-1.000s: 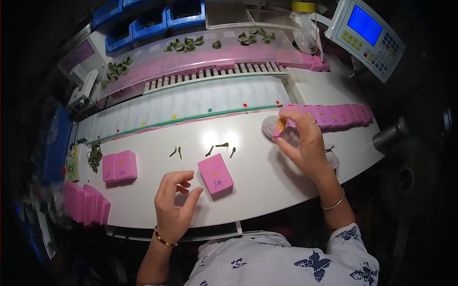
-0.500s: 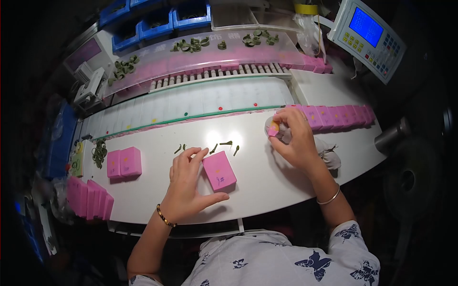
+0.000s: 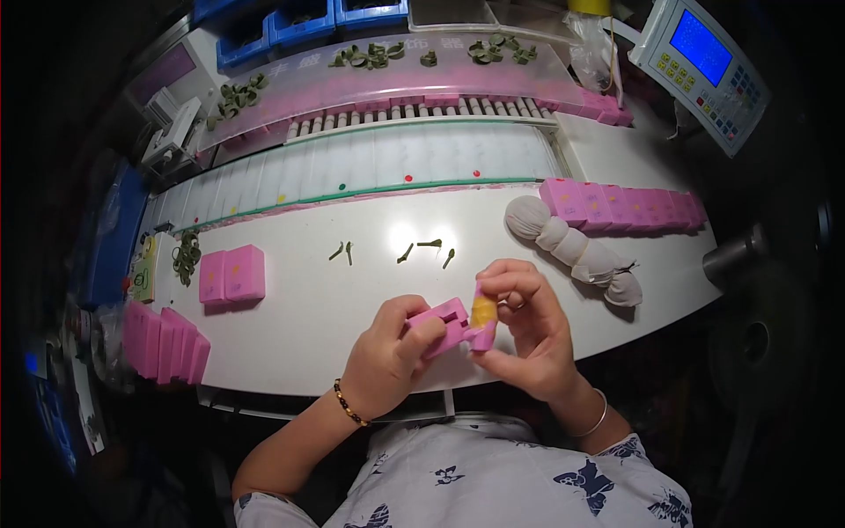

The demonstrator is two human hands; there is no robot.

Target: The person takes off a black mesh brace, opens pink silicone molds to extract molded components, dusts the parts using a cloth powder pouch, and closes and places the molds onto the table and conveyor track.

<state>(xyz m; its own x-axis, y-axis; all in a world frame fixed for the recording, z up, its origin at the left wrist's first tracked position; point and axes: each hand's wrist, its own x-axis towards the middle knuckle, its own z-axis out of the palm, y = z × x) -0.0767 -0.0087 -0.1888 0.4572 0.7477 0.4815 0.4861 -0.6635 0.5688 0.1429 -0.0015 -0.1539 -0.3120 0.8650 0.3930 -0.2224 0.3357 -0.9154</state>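
My left hand (image 3: 385, 363) grips a pink block (image 3: 451, 310), tilted so that a notch in its side shows. Between the thumb and fingers of my right hand (image 3: 539, 343) is a small pink-and-yellow piece (image 3: 483, 310). It is right up against the block's notched side, and I cannot tell whether it sits inside. Several small dark green pieces (image 3: 429, 243) lie on the white table beyond my hands. A knotted grey cloth bundle (image 3: 563, 244) rests to the right.
Two pink blocks (image 3: 245, 273) stand at left, with flat pink slabs (image 3: 167, 348) near the edge. A row of pink blocks (image 3: 607, 207) runs along the right. Behind are a white panel strip (image 3: 352, 167), rollers and a clear shelf. A blue-screen control box (image 3: 701, 66) hangs upper right.
My left hand has picked the pink block up off the table. My right hand has moved left and towards me from the cloth bundle, bringing the pink-and-yellow piece to the block.
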